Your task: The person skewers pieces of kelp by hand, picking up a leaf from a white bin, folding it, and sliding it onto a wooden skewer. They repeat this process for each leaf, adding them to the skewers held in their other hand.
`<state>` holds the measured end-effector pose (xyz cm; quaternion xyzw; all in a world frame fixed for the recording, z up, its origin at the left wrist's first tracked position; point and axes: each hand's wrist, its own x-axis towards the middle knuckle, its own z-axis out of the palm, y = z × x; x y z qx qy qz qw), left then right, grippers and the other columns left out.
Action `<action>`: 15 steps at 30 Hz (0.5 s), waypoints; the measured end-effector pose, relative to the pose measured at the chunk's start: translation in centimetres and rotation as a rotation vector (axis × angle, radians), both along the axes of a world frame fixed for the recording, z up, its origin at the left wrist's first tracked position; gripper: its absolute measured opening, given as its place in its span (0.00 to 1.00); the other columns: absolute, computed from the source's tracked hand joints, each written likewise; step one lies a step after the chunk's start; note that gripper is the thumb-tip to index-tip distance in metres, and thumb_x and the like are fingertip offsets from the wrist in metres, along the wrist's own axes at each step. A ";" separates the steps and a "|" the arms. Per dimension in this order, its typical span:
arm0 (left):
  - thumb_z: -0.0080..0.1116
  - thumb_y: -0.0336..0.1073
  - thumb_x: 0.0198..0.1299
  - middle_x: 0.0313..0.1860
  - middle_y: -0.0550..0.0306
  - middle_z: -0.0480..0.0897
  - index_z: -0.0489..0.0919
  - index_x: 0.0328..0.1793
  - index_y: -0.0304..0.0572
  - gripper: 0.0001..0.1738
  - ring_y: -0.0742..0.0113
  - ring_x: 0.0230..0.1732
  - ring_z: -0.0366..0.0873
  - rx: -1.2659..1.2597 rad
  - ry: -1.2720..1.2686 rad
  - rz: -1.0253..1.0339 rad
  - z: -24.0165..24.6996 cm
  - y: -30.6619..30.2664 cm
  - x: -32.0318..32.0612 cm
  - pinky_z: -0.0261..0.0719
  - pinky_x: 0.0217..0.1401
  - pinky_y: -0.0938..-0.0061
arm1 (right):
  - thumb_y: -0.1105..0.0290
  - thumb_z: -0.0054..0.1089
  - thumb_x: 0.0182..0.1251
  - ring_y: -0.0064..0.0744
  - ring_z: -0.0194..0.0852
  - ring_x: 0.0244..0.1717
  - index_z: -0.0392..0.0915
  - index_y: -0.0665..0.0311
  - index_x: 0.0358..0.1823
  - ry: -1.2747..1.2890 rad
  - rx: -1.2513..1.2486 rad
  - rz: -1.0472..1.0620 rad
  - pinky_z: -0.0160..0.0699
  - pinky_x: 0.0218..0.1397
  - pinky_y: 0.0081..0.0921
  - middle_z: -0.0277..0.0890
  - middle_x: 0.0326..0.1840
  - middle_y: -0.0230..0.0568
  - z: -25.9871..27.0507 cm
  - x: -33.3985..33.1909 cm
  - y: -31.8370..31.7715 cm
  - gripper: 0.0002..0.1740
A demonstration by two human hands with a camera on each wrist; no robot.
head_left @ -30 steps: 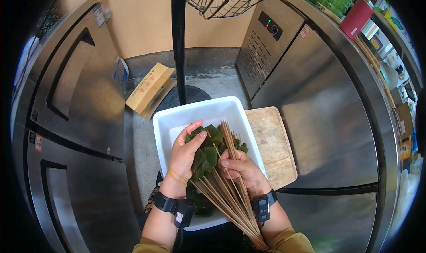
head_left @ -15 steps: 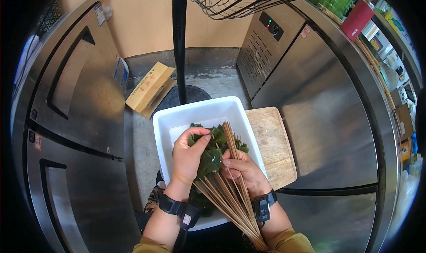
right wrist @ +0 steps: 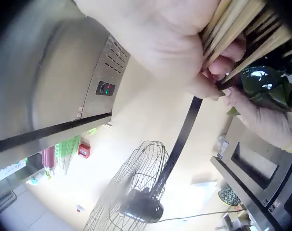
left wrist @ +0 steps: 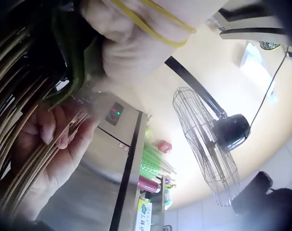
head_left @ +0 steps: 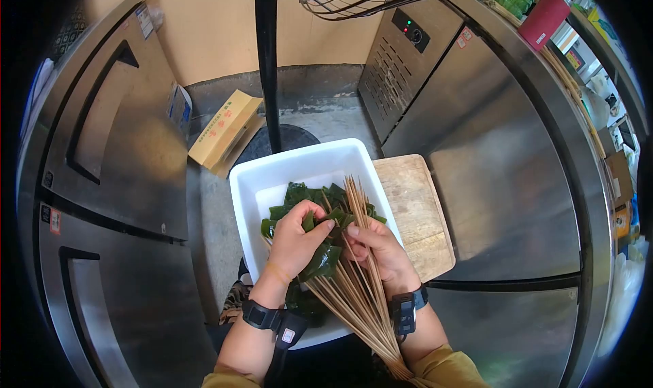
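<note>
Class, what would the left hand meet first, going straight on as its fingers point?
The left hand would probably meet the green pieces first, then the right hand, though depth is unclear.

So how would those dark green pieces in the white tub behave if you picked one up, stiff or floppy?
The dark green pieces would probably be floppy, since they lie folded and curled by the left hand. The glossy, wet-looking shine suggests they could be slippery. Their edges look thin, so each is likely light for its size.
</note>
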<state>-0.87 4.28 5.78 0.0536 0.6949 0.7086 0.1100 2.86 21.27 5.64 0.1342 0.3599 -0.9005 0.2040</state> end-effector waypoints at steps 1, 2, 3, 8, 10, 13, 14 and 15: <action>0.61 0.25 0.55 0.30 0.64 0.76 0.73 0.35 0.37 0.06 0.79 0.31 0.74 0.079 -0.056 -0.012 0.0 0.1 0.0 0.72 0.36 0.83 | 0.76 0.56 0.64 0.13 0.62 0.17 0.72 0.63 0.37 -0.007 -0.009 -0.004 0.61 0.21 0.11 0.70 0.24 0.27 0.2 0.0 -0.1 0.03; 0.61 0.26 0.56 0.30 0.64 0.76 0.74 0.35 0.38 0.06 0.79 0.30 0.74 0.112 -0.054 0.002 0.1 0.1 0.0 0.72 0.35 0.83 | 0.76 0.56 0.65 0.13 0.62 0.17 0.72 0.63 0.37 -0.012 -0.018 -0.010 0.61 0.21 0.10 0.70 0.24 0.26 0.3 -0.1 -0.1 0.03; 0.61 0.26 0.56 0.30 0.64 0.76 0.74 0.36 0.38 0.06 0.79 0.29 0.74 0.145 -0.052 0.014 0.5 0.1 0.0 0.72 0.34 0.84 | 0.76 0.56 0.65 0.13 0.62 0.17 0.72 0.63 0.37 -0.018 -0.028 -0.018 0.61 0.20 0.10 0.69 0.23 0.26 0.3 -0.1 -0.1 0.02; 0.60 0.26 0.57 0.29 0.63 0.78 0.79 0.40 0.37 0.05 0.78 0.29 0.76 0.172 0.034 -0.091 1.1 -0.7 0.1 0.73 0.34 0.83 | 0.76 0.55 0.65 0.13 0.61 0.15 0.72 0.62 0.38 0.005 0.064 0.038 0.60 0.20 0.10 0.69 0.20 0.25 -0.7 -0.2 -0.1 0.02; 0.60 0.26 0.57 0.29 0.62 0.79 0.80 0.44 0.37 0.08 0.78 0.28 0.76 0.031 0.029 -0.133 1.3 -0.3 0.4 0.73 0.33 0.83 | 0.75 0.55 0.65 0.13 0.61 0.15 0.72 0.62 0.37 -0.001 0.095 0.038 0.60 0.20 0.10 0.69 0.20 0.25 -0.8 -0.3 -0.3 0.02; 0.60 0.28 0.57 0.29 0.58 0.83 0.82 0.48 0.38 0.12 0.77 0.28 0.78 -0.095 0.053 -0.120 0.9 0.5 0.6 0.74 0.32 0.82 | 0.75 0.56 0.65 0.13 0.62 0.17 0.72 0.62 0.37 0.018 0.152 0.031 0.60 0.21 0.11 0.70 0.21 0.25 -0.8 -0.3 -0.3 0.02; 0.60 0.29 0.57 0.29 0.56 0.83 0.82 0.47 0.39 0.11 0.76 0.28 0.79 -0.135 0.056 -0.121 1.0 0.6 0.5 0.75 0.33 0.81 | 0.75 0.56 0.65 0.13 0.62 0.18 0.72 0.62 0.37 0.031 0.185 0.026 0.60 0.21 0.11 0.70 0.21 0.25 -0.8 -0.2 -0.2 0.02; 0.61 0.30 0.57 0.29 0.54 0.84 0.82 0.46 0.39 0.11 0.75 0.28 0.80 -0.174 0.059 -0.122 1.1 0.6 0.4 0.76 0.33 0.80 | 0.75 0.56 0.65 0.14 0.62 0.18 0.72 0.61 0.37 0.044 0.218 0.021 0.60 0.22 0.11 0.69 0.21 0.26 -0.7 -0.2 -0.2 0.03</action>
